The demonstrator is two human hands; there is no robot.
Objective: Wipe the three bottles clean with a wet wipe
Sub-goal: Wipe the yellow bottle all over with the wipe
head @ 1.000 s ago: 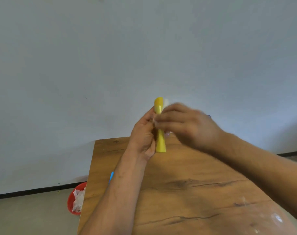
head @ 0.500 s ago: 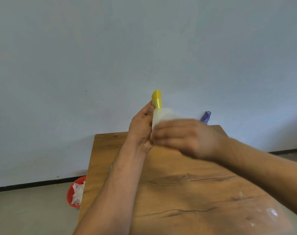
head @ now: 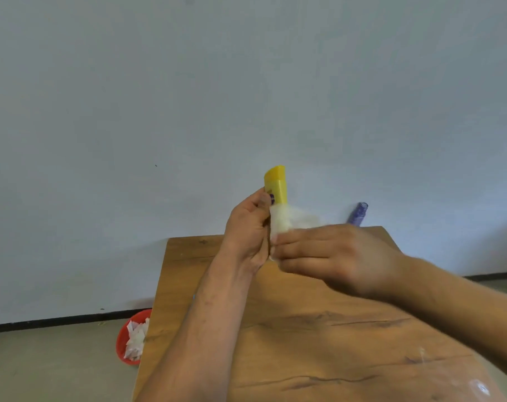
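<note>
Head: hands (head: 247, 233) and wipe (head: 281, 220) round bottle (head: 276, 184)

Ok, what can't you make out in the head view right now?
All in the head view:
1. Yellow bottle: its lower body is hidden by the left hand gripping it and by the wet wipe held in the right hand.
2. Wet wipe: blurred, edges unclear.
3. Purple bottle: only its top shows above the right hand.
4. Third bottle: not in view.
5. Red bin: partly hidden behind the table edge.

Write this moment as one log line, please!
step: wiping yellow bottle | left hand: holds it | right hand: presses wet wipe on it | purple bottle: behind right hand
</note>
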